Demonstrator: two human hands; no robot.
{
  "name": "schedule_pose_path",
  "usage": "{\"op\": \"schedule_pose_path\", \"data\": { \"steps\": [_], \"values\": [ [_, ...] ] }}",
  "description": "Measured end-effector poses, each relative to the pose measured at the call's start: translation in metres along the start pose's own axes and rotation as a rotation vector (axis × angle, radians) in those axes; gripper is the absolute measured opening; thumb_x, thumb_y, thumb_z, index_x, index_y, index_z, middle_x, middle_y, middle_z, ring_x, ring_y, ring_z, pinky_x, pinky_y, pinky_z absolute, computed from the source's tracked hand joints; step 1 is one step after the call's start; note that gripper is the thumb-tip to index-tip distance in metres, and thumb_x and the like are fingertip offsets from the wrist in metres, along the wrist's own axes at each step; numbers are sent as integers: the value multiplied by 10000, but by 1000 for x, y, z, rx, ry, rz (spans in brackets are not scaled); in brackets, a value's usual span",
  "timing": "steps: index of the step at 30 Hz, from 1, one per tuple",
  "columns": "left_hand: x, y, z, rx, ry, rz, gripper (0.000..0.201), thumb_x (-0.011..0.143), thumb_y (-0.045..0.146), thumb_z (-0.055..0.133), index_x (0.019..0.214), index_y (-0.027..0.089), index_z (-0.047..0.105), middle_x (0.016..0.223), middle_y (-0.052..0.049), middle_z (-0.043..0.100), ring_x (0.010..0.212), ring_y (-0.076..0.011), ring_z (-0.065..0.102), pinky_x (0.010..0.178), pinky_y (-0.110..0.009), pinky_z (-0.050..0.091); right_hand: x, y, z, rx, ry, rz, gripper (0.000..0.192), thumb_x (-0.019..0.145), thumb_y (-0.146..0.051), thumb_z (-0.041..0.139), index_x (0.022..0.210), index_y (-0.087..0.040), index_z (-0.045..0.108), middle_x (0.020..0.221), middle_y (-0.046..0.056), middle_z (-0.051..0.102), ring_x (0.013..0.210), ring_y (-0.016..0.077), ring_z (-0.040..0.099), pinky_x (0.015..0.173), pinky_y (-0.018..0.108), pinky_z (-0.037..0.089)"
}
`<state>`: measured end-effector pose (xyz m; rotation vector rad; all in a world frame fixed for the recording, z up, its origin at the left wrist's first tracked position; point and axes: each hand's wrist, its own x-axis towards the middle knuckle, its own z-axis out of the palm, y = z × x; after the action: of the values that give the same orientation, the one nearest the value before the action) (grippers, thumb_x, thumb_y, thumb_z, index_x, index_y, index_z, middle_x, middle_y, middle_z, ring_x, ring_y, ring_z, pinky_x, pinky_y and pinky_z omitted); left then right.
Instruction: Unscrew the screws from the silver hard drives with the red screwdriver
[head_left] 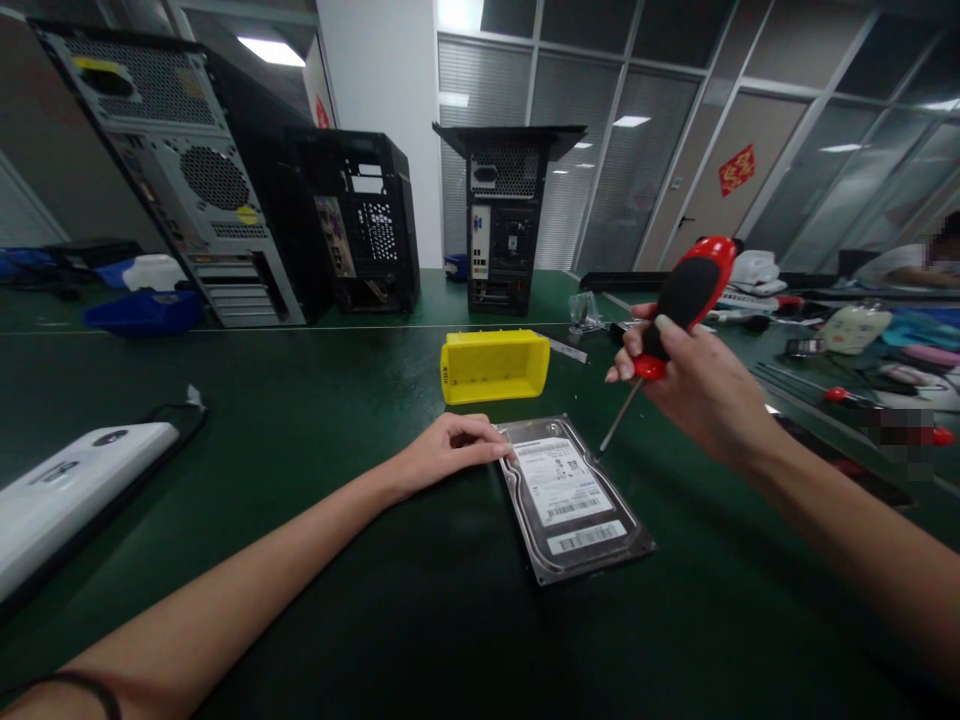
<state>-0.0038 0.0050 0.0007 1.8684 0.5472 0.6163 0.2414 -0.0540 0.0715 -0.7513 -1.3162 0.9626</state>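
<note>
A hard drive (564, 500) with a white label lies flat on the green table. My left hand (457, 450) grips its left edge near the far corner, thumb on the rim and the other fingers curled. In my right hand (705, 380) is a screwdriver (688, 290) with a red and black handle, fingers closed round it. Its thin shaft slants down, and the tip meets the right edge of the drive around the middle; whether it sits in a screw is too small to tell. Just beyond the drive stands a yellow bin (496, 368) with a few tiny dark bits inside.
Computer cases (499, 225) stand along the back, the largest case (180, 180) at the left. A white panel-like device (82, 480) lies at the near left, a blue bin (146, 310) behind it. Tools, including another screwdriver (844, 396), clutter the right. A person (911, 265) sits at the far right.
</note>
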Motion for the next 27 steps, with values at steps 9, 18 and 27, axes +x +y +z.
{"op": "schedule_pose_path", "data": {
  "steps": [9,18,27],
  "values": [
    [0,0,1,-3,5,-2,165,810,268,587,827,159,709,791,-9,543,756,-133,504,668,-245,363,-1,-1,4,13,-27,-9,209,824,-336,531,999,-224,515,647,-31,427,589,91,472,616,284,511],
    [1,0,1,-15,0,-2,161,813,263,584,834,164,709,792,-6,543,753,-128,503,661,-239,362,3,4,-1,-40,73,-55,106,819,-249,540,902,-183,532,761,-4,527,676,105,566,697,282,522],
    [0,1,0,-1,-4,0,164,816,267,583,836,164,709,795,-9,540,752,-128,502,664,-243,366,-2,-4,3,4,-7,6,304,830,-357,493,1106,-230,509,762,-6,487,669,114,533,697,325,526]
  ]
}}
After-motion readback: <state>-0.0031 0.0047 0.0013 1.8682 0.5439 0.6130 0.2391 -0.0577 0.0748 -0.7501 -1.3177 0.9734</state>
